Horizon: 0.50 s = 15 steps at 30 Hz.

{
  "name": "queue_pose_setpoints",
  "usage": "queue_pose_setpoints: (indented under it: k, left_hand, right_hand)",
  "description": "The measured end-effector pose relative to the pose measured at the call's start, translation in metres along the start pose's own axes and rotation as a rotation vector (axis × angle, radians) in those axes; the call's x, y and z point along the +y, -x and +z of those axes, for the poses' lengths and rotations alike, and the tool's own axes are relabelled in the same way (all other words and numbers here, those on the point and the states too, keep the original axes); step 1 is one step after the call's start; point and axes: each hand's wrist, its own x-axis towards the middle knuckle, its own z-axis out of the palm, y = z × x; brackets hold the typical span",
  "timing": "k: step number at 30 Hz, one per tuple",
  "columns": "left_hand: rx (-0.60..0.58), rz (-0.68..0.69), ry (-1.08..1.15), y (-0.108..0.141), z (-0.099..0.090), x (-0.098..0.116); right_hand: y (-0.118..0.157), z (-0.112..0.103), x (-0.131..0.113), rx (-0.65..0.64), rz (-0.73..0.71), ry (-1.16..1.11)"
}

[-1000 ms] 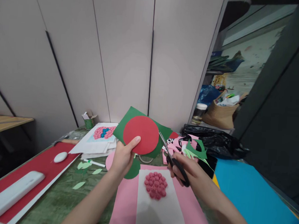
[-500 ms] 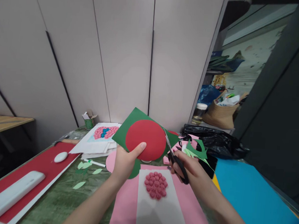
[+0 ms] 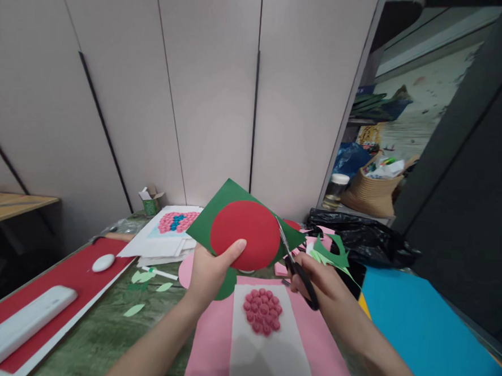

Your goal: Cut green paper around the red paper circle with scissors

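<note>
My left hand (image 3: pixel 214 271) pinches a red paper circle (image 3: pixel 244 227) laid over a green sheet of paper (image 3: pixel 227 195), thumb on top of the red. In my right hand (image 3: pixel 319 280) are black-handled scissors (image 3: pixel 288 244), their blades at the green paper along the circle's right edge. The green corner beyond the blades is partly cut off from the sheet. Below the hands, a cluster of pink rosettes (image 3: pixel 263 310) sits on a white strip (image 3: pixel 244 358) over pink paper (image 3: pixel 211 344). A pink disc (image 3: pixel 185 272) and a green disc (image 3: pixel 228 286) lie partly behind my left hand.
Pale green leaf cutouts (image 3: pixel 134 310) lie at the left, near red paper (image 3: pixel 57 289) bearing a white mouse (image 3: pixel 103 263) and a long white device (image 3: pixel 25 322). Green scraps (image 3: pixel 336 250), a black plastic bag (image 3: pixel 367 240) and blue paper (image 3: pixel 417 317) are on the right.
The scissors stay at nearly the same spot beside the red circle, and the green corner to their right juts out slightly farther. The whole view has shifted a little.
</note>
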Motion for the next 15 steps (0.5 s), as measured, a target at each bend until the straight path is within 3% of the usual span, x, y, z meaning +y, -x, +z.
queue_pose_setpoints:
  k: [15]
  left_hand:
    - [-0.050, 0.001, -0.042, -0.0051, -0.0069, 0.0044]
  right_hand:
    - [0.0011, -0.0024, -0.0008, -0.014, 0.026, 0.013]
